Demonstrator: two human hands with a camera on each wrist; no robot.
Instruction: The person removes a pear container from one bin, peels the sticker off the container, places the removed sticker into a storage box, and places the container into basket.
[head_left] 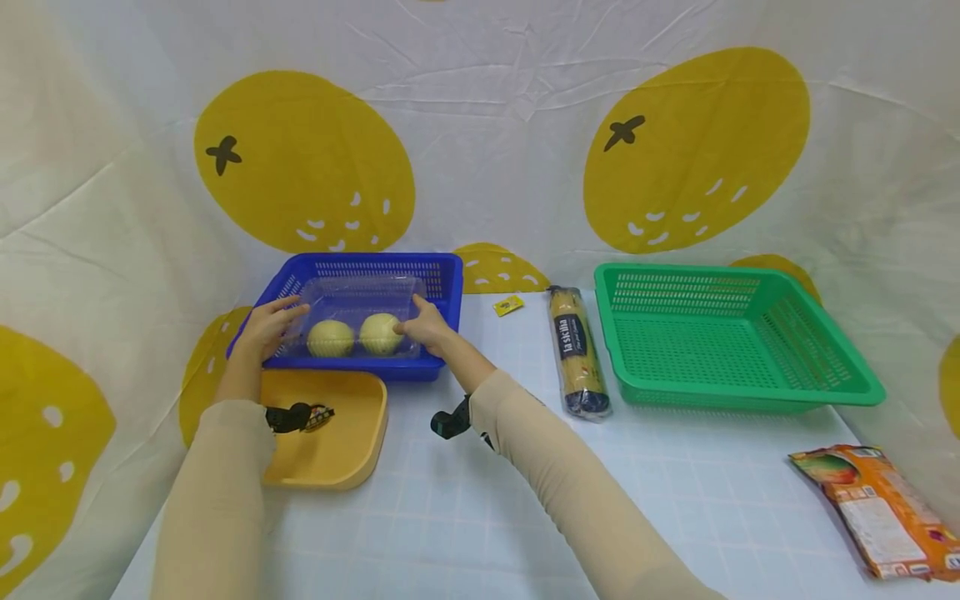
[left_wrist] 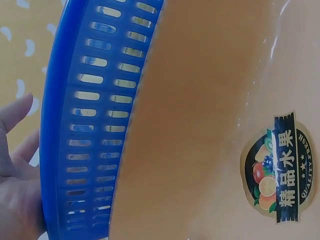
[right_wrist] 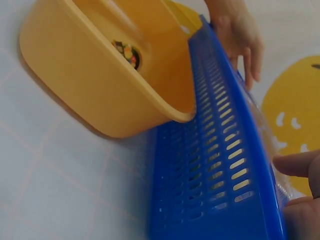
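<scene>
A clear plastic container [head_left: 362,287] with two round pale-yellow fruits [head_left: 330,338] sits inside the blue basket [head_left: 442,367] at the back left. My left hand [head_left: 264,325] is at the container's left side, fingers extended and thumb apart; in the left wrist view the left hand [left_wrist: 17,185] shows beyond the basket rim. With my right hand [head_left: 427,325] I pinch the container's right edge, thumb in front of one fruit. In the right wrist view, part of the right hand [right_wrist: 300,200] shows past the basket rim.
A yellow bin [head_left: 360,442] with a fruit sticker [left_wrist: 285,170] inside stands before the blue basket. To the right are a small yellow packet [head_left: 508,306], a spaghetti pack [head_left: 573,350], a green basket [head_left: 675,333] and an orange bag [head_left: 877,508]. A printed curtain [head_left: 495,167] hangs behind.
</scene>
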